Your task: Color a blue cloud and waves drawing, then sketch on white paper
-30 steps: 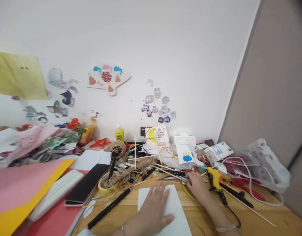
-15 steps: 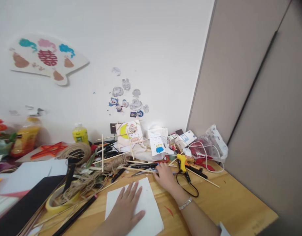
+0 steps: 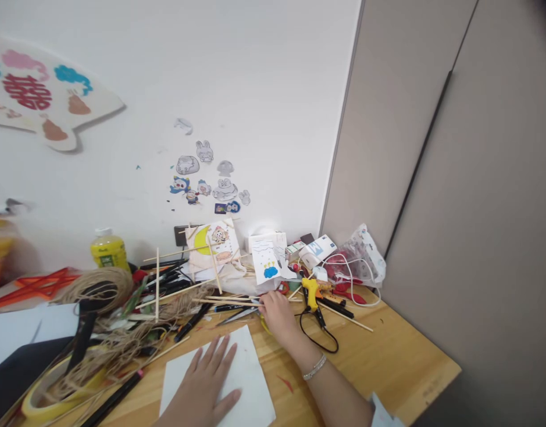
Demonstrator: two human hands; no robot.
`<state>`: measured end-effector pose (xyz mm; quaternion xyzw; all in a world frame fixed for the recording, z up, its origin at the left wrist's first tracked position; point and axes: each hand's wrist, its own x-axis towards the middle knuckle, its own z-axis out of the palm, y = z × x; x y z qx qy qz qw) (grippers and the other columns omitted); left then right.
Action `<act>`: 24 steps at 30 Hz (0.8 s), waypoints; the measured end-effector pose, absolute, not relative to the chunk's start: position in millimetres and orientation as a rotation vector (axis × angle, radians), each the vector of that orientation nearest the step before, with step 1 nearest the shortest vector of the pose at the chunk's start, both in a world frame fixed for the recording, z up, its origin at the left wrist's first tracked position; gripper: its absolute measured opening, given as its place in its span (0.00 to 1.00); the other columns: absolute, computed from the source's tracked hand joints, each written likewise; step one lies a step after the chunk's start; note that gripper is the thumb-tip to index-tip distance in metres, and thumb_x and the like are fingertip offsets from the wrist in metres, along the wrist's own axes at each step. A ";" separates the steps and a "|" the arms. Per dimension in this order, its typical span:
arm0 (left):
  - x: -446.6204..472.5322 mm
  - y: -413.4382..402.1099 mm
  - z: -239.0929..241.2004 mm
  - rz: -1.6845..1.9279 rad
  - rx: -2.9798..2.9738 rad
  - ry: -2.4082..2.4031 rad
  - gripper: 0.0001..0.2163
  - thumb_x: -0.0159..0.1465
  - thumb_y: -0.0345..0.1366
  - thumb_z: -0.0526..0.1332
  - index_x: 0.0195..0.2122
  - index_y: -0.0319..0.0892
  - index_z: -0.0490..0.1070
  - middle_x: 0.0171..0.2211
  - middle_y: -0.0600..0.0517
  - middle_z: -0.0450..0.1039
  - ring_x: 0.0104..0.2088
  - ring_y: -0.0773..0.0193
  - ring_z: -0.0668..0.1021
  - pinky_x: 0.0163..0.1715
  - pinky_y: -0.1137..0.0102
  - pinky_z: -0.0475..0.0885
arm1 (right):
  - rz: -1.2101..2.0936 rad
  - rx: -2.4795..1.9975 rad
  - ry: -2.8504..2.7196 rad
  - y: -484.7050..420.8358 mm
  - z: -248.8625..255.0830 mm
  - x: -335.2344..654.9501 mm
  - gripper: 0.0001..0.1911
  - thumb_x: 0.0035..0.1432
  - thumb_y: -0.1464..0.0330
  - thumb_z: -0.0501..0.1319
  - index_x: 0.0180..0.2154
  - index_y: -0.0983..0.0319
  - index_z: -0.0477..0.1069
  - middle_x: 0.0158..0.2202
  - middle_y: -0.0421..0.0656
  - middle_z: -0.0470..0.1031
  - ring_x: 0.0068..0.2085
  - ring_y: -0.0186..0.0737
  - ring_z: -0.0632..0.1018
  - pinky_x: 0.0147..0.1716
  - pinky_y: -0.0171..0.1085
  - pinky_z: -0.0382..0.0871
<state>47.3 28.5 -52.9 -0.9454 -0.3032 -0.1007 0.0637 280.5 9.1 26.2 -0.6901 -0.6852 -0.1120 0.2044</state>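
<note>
My left hand (image 3: pixel 206 379) lies flat with spread fingers on a white sheet of paper (image 3: pixel 250 379) at the front of the wooden table. Beyond the sheet, my right hand (image 3: pixel 279 320) has its fingers curled over the handle end of a pair of scissors (image 3: pixel 240 315). The grey blades point left, and a bit of yellow handle shows under the palm; the rest is hidden by my fingers. Thin wooden sticks (image 3: pixel 228 300) and a marker with a blue end (image 3: pixel 226 308) lie right by the blades.
To the right is a yellow glue gun (image 3: pixel 312 293) with a black cable. Twine (image 3: pixel 117 350), a roll of yellow tape (image 3: pixel 41 406) and a black pen (image 3: pixel 115 398) lie left. Behind are a yellow bottle (image 3: pixel 109 250), drawings and a white box (image 3: pixel 317 251). A grey cabinet (image 3: pixel 469 207) borders the right.
The view has swung right, so everything sits further left. My right hand has closed over the scissors, and their blades and yellow handle show more. My left hand stays flat on the paper.
</note>
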 end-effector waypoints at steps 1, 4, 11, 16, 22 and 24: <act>47.3 27.7 -50.0 -0.289 -2.862 -0.915 0.32 0.67 0.59 0.45 0.66 0.47 0.49 0.66 0.47 0.45 0.64 0.44 0.55 0.59 0.49 0.55 | -0.301 -1.936 -1.910 10.1 24.5 280.5 0.05 0.63 0.71 0.57 0.40 0.63 0.71 0.41 0.47 0.75 0.43 0.46 0.74 0.42 0.40 0.65; 47.4 24.5 -40.5 -0.265 -2.878 -0.906 0.32 0.67 0.59 0.45 0.66 0.46 0.50 0.66 0.47 0.45 0.64 0.44 0.55 0.58 0.49 0.56 | -0.263 -1.973 -1.893 12.6 20.1 281.6 0.05 0.63 0.71 0.57 0.41 0.63 0.70 0.37 0.47 0.77 0.40 0.46 0.76 0.40 0.40 0.66; 44.3 30.6 -55.7 -0.313 -2.846 -0.877 0.32 0.67 0.58 0.46 0.67 0.48 0.46 0.66 0.48 0.44 0.64 0.45 0.55 0.59 0.50 0.56 | -0.188 -2.032 -1.837 13.4 14.4 284.1 0.13 0.61 0.78 0.54 0.46 0.64 0.70 0.42 0.49 0.77 0.43 0.46 0.76 0.39 0.38 0.67; 42.7 37.4 -70.0 -0.349 -2.828 -0.867 0.32 0.67 0.58 0.46 0.67 0.49 0.44 0.67 0.49 0.43 0.64 0.45 0.54 0.59 0.49 0.55 | -0.174 -2.038 -1.814 12.9 16.9 286.3 0.20 0.58 0.82 0.51 0.50 0.64 0.69 0.46 0.49 0.74 0.47 0.45 0.74 0.45 0.39 0.65; 44.6 31.0 -55.8 -0.268 -2.891 -0.913 0.32 0.67 0.58 0.45 0.67 0.48 0.44 0.67 0.48 0.41 0.65 0.45 0.52 0.60 0.48 0.53 | -0.136 -2.069 -1.750 9.7 26.3 293.3 0.26 0.56 0.83 0.49 0.53 0.62 0.67 0.46 0.48 0.74 0.46 0.43 0.75 0.42 0.35 0.66; 46.2 25.5 -45.3 -0.208 -2.920 -0.956 0.32 0.67 0.59 0.44 0.67 0.47 0.45 0.67 0.47 0.41 0.65 0.44 0.50 0.60 0.47 0.52 | -0.140 -2.080 -1.727 7.7 30.2 295.9 0.27 0.56 0.83 0.49 0.55 0.61 0.67 0.46 0.49 0.73 0.45 0.43 0.75 0.41 0.36 0.66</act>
